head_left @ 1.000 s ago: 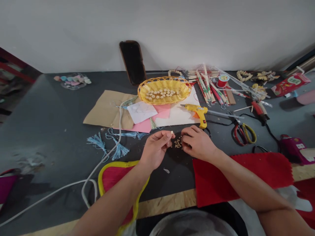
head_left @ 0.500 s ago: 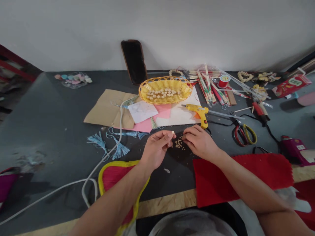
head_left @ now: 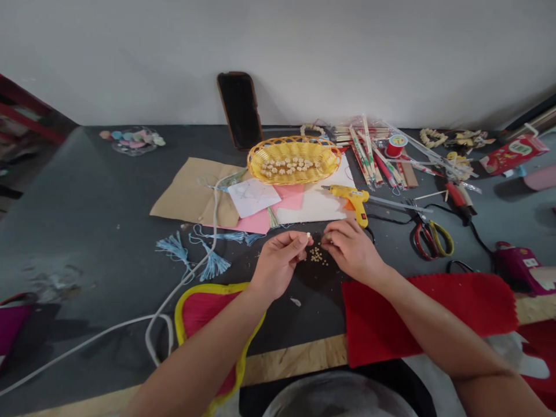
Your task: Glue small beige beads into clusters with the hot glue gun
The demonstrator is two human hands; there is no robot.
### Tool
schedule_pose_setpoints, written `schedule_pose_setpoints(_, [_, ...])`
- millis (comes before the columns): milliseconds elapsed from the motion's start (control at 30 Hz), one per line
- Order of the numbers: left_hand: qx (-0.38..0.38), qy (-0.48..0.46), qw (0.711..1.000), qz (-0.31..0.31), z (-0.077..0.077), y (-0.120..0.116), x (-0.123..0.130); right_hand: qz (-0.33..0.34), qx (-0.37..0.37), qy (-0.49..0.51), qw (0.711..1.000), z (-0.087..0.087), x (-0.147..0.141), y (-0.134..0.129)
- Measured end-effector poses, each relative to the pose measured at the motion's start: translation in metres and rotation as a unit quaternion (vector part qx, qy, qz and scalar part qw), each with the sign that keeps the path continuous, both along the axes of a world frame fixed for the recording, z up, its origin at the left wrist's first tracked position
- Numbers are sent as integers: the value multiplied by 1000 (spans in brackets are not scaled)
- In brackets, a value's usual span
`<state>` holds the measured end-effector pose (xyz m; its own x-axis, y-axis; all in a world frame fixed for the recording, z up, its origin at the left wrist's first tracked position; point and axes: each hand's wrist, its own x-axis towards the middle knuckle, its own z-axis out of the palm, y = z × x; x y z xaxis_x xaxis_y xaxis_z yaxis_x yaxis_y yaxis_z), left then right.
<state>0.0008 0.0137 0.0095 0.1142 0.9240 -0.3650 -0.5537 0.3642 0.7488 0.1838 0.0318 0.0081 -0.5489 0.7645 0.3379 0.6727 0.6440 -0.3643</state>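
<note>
We look down on a long dark grey worktable (head_left: pixel 91 231) below a white wall (head_left: pixel 278 52); nearest us lies a sheet of red felt (head_left: pixel 428 318) with a zigzag edge; farther off lies a flat sheet of brown kraft paper (head_left: pixel 191 191), and a yellow woven oval basket (head_left: pixel 294 160) holds a cluster of small pale pieces; a yellow plastic glue gun (head_left: pixel 347 200) rests just beyond our hands, not far from a pair of scissors with red and yellow handles (head_left: pixel 432 240); pale blue thread tassels (head_left: pixel 212 265) lie off to the left. Our left hand (head_left: pixel 278 263) is closed in a pinch, gripping one tiny pale bead (head_left: pixel 308 235) at the fingertips, lifted above the table; our right hand (head_left: pixel 351 250) is curled, its fingers down near a small loose pile of pale beads (head_left: pixel 316 255), and we cannot tell whether it holds anything; the pile sits on the table between the two hands; a bead this small seems best held at the very tips of the fingers, with the other hand steadied low, so that it stays in view and the pile is not scattered.
</note>
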Motion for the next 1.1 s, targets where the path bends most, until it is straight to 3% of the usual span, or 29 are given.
schedule_pose_setpoints(133, [13, 24, 999, -20, -1, -3, 3, -31, 22, 143, 989, 9, -2, -5])
schedule_pose_setpoints(300, [25, 63, 997, -42, -2, -8, 6, -34, 36, 199, 979, 12, -6, -12])
schedule_pose_setpoints(1100, [65, 79, 993, -63, -2, -12, 5, -23, 50, 194, 980, 8, -7, -14])
